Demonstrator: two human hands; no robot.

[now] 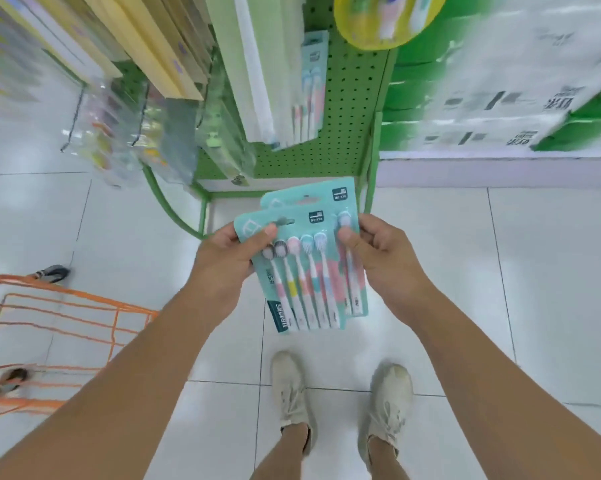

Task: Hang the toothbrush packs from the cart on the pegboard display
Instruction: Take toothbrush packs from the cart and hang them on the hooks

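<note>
Near, the left hand (233, 258) pinches a flat teal card pack of five toothbrushes (300, 271); the right hand (378, 258) pinches a second teal pack (347, 209) fanned just behind it. Best separate them, then line one hang slot with a peg. Far ahead stands the green perforated pegboard (351, 98); the orange wire cart (67, 317) sits left.

The white tiled floor (430, 271) carries the green pegboard rack (351, 98), which stands on its tube legs ahead. An orange wire cart (67, 317) rests on wheels at the left. Two pale shoes (292, 389) stand on the tiles below.
</note>
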